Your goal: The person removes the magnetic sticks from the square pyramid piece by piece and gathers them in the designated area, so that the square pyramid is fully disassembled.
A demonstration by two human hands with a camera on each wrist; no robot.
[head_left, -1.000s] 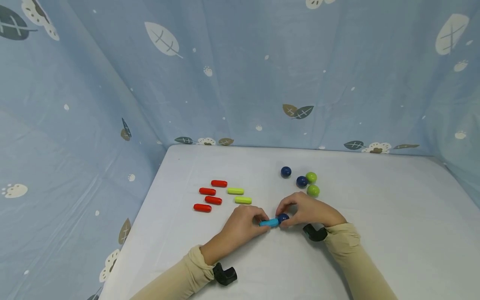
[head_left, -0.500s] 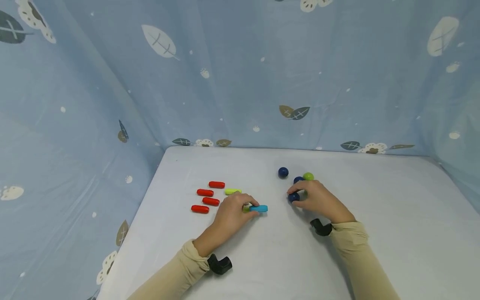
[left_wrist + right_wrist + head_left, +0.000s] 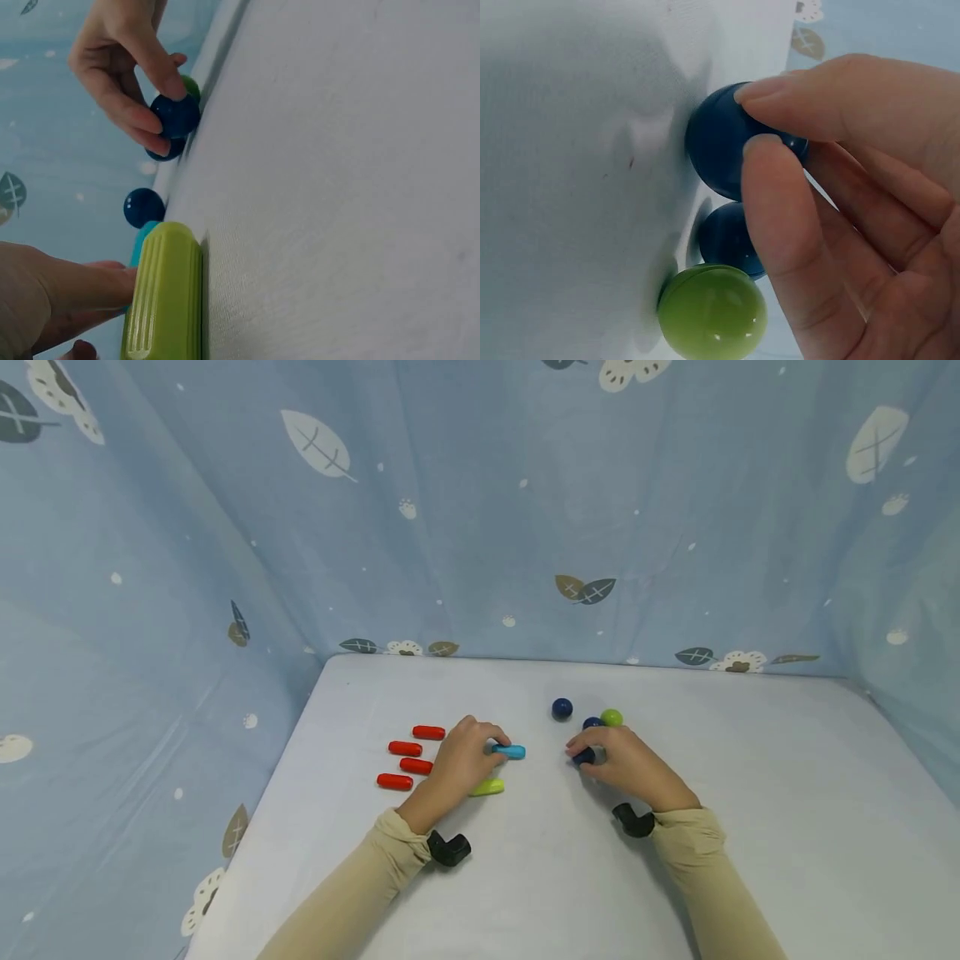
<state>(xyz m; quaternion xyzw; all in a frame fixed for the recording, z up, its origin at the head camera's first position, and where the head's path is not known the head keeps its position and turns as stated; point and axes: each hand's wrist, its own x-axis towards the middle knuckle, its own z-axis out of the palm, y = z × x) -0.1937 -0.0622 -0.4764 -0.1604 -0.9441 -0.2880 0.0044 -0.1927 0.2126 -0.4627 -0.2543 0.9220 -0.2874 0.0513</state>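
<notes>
In the head view my left hand (image 3: 463, 756) pinches a short cyan rod (image 3: 513, 752) between thumb and fingers. A lime rod (image 3: 489, 787) lies just nearer than that hand; in the left wrist view this ribbed lime rod (image 3: 161, 292) partly covers the cyan one. My right hand (image 3: 633, 767) pinches a dark blue ball (image 3: 724, 142) between thumb and fingertips, low over the white tabletop. Close by are a second dark blue ball (image 3: 727, 236) and a lime ball (image 3: 712, 311). Another dark blue ball (image 3: 562, 709) lies apart, farther back.
Several red rods (image 3: 405, 748) lie left of my left hand. A lime ball (image 3: 612, 717) is behind my right hand. The white table (image 3: 750, 827) ends at a blue patterned curtain (image 3: 465, 527) behind and at the left side.
My hands have parted: the left carried the cyan rod left and away from me, the right carried the blue ball toward the other balls. A lime rod has shifted slightly nearer.
</notes>
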